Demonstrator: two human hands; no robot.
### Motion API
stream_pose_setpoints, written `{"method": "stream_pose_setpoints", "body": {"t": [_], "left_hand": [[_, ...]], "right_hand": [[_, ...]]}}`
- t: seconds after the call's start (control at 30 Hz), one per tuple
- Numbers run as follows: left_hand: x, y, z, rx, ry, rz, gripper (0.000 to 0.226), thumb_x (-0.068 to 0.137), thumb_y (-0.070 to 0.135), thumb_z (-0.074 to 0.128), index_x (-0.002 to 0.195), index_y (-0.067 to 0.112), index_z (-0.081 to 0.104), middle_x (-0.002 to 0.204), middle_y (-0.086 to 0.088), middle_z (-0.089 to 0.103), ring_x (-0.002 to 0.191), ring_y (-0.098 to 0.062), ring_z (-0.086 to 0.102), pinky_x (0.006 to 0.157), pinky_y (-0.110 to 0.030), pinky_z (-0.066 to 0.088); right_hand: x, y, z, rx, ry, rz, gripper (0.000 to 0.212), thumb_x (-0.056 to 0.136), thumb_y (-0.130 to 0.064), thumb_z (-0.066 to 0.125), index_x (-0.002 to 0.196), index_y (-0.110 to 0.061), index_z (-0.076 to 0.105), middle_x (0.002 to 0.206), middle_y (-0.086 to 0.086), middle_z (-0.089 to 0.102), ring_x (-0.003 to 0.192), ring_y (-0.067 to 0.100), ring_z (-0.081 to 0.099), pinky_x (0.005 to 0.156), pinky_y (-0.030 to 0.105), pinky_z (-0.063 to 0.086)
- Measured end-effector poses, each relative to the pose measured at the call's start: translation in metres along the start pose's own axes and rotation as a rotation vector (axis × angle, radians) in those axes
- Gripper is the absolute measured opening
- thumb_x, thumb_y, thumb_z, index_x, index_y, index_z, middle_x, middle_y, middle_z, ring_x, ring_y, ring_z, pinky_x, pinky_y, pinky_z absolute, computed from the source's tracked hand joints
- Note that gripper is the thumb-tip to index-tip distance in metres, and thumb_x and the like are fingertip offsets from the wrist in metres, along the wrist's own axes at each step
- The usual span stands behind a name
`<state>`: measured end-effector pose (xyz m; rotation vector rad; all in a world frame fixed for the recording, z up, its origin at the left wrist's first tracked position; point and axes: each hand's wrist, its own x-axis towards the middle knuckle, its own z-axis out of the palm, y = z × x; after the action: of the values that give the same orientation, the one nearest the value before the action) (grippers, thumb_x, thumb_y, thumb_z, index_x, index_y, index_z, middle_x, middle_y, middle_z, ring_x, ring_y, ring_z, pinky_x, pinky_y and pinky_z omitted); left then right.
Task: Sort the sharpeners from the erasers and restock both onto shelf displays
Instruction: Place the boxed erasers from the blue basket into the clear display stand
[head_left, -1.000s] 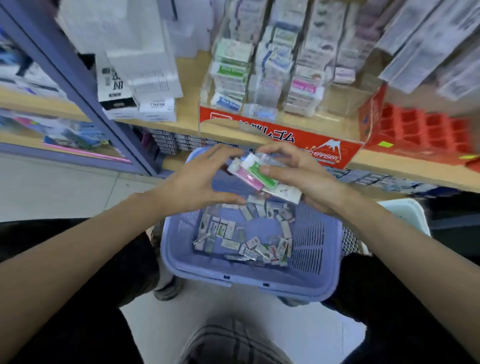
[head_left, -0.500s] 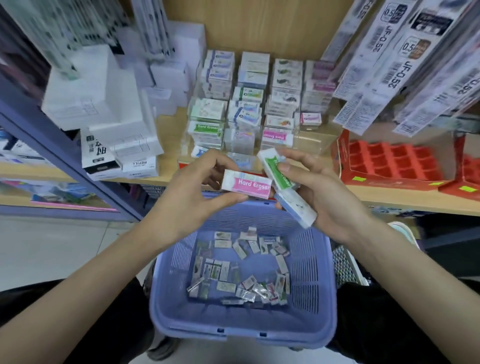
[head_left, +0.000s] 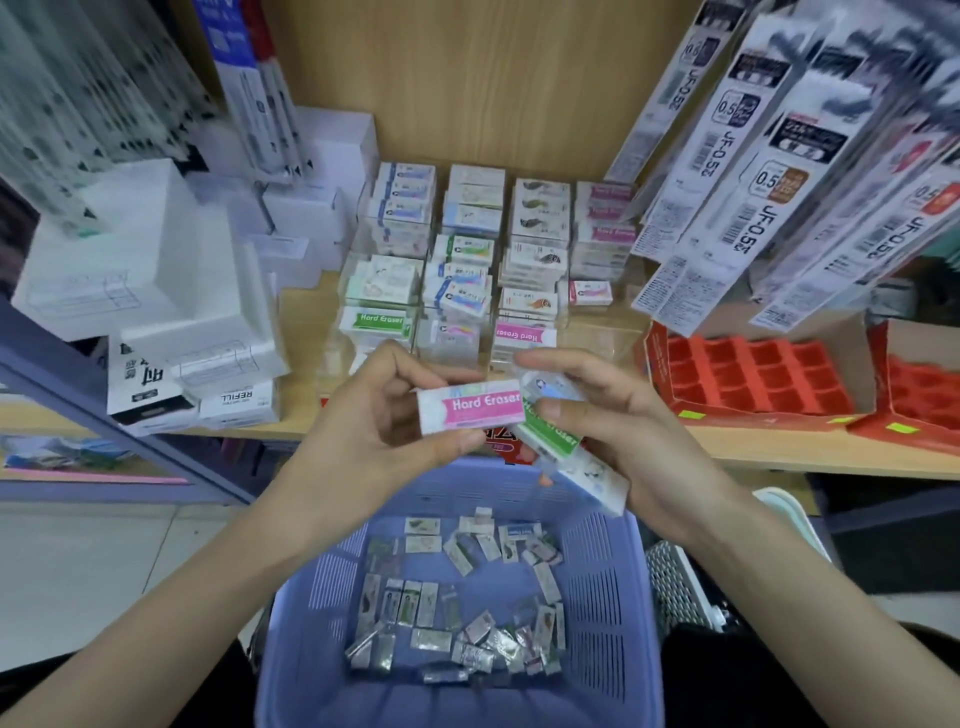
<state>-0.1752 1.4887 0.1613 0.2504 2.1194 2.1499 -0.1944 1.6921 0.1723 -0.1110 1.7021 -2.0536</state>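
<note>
My left hand (head_left: 374, 431) pinches a pink-labelled "Hard Eraser" (head_left: 471, 410) between thumb and fingers, above the basket. My right hand (head_left: 618, 436) grips a fan of erasers: a green-labelled one (head_left: 551, 435), a white one (head_left: 592, 480) below it and another with a blue mark (head_left: 545, 385) on top. The pink eraser overlaps the green one. Under both hands a lilac plastic basket (head_left: 602, 597) holds several small wrapped erasers (head_left: 457, 597). On the wooden shelf (head_left: 296, 332) behind stand stacked rows of boxed erasers (head_left: 467, 260).
White refill boxes (head_left: 156, 291) pile up at the shelf's left. Red cardboard trays (head_left: 753, 374) with vacant compartments sit at right. Hanging refill packs (head_left: 769, 156) dangle above right. A second, pale basket (head_left: 795, 525) peeks out beside the lilac one.
The view tilted up toward the shelf. My left hand took the pink eraser out of the right hand's bunch and now holds it level, close against the green one.
</note>
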Motion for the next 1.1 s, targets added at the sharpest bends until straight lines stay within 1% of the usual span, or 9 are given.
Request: {"method": "stream_pose_setpoints", "body": {"t": [0.23,0.33,0.43,0.53,0.7,0.83,0.93,1.0,1.1], "left_hand": [[0.011,-0.004,0.007,0.02,0.029,-0.045,0.041,0.056,0.025,0.073,0.086,0.014,0.048,0.087,0.007,0.073,0.084,-0.01,0.07,0.071,-0.024,0.056],[0.019,-0.008,0.006,0.074,0.0,-0.056,0.039,0.057,0.028,0.074,0.086,0.014,0.052,0.087,0.006,0.073,0.084,-0.012,0.07,0.074,-0.031,0.058],[0.029,-0.015,0.003,0.361,-0.008,0.017,0.031,0.064,0.043,0.078,0.084,0.026,0.062,0.085,0.008,0.068,0.082,-0.002,0.064,0.076,-0.021,0.053],[0.048,-0.032,-0.001,0.692,0.069,0.185,0.038,0.068,0.051,0.071,0.099,0.029,0.068,0.088,0.016,0.05,0.08,0.001,0.053,0.072,-0.013,0.041],[0.08,-0.057,-0.001,0.894,0.198,0.277,0.04,0.073,0.029,0.075,0.109,0.011,0.07,0.073,0.01,0.045,0.075,-0.016,0.048,0.066,-0.031,0.044],[0.091,-0.063,0.013,1.0,0.185,0.339,0.038,0.072,0.021,0.079,0.105,0.007,0.07,0.075,0.003,0.053,0.076,-0.025,0.055,0.073,-0.033,0.045],[0.095,-0.061,0.023,1.115,0.167,0.379,0.039,0.07,0.02,0.081,0.104,0.005,0.069,0.076,-0.006,0.062,0.075,-0.028,0.059,0.072,-0.038,0.048],[0.097,-0.06,0.029,1.164,0.163,0.355,0.045,0.072,0.022,0.079,0.11,0.002,0.066,0.08,-0.01,0.065,0.079,-0.03,0.061,0.074,-0.042,0.052],[0.1,-0.058,0.036,1.178,0.174,0.313,0.055,0.077,0.027,0.075,0.122,0.002,0.058,0.083,-0.011,0.067,0.082,-0.029,0.062,0.08,-0.045,0.053]], "right_hand": [[-0.002,0.002,0.0,0.088,-0.042,0.027,0.031,0.075,-0.004,0.061,0.099,-0.02,0.072,0.095,0.008,0.072,0.073,0.023,0.069,0.058,0.03,0.055],[0.0,0.004,0.003,0.026,0.022,0.012,0.033,0.071,-0.008,0.076,0.1,-0.02,0.068,0.098,0.0,0.071,0.076,0.02,0.068,0.057,0.029,0.055],[0.005,0.008,0.003,-0.066,0.187,0.005,0.03,0.066,-0.02,0.075,0.094,-0.018,0.066,0.101,0.006,0.066,0.076,0.021,0.066,0.06,0.032,0.054],[0.01,0.008,-0.007,-0.097,0.331,0.02,0.029,0.072,-0.012,0.075,0.098,-0.016,0.064,0.102,0.006,0.065,0.072,0.023,0.066,0.068,0.038,0.056],[0.013,0.0,-0.03,-0.293,0.538,-0.02,0.024,0.08,-0.005,0.071,0.097,-0.02,0.064,0.122,-0.008,0.057,0.111,0.015,0.059,0.088,0.033,0.053],[0.009,0.004,-0.037,-0.292,0.506,-0.008,0.022,0.081,-0.001,0.07,0.096,-0.015,0.063,0.115,-0.008,0.06,0.079,0.009,0.068,0.065,0.021,0.055],[0.006,0.008,-0.039,-0.322,0.476,-0.031,0.021,0.081,-0.002,0.07,0.095,-0.016,0.063,0.115,-0.014,0.059,0.074,-0.006,0.062,0.062,0.006,0.044],[0.004,0.007,-0.038,-0.313,0.455,-0.047,0.021,0.081,-0.001,0.069,0.095,-0.015,0.063,0.114,-0.015,0.059,0.065,-0.011,0.057,0.061,0.004,0.043],[0.001,0.006,-0.036,-0.288,0.433,-0.073,0.022,0.081,0.001,0.068,0.095,-0.014,0.062,0.116,-0.011,0.06,0.076,-0.01,0.06,0.063,0.006,0.044]]}}
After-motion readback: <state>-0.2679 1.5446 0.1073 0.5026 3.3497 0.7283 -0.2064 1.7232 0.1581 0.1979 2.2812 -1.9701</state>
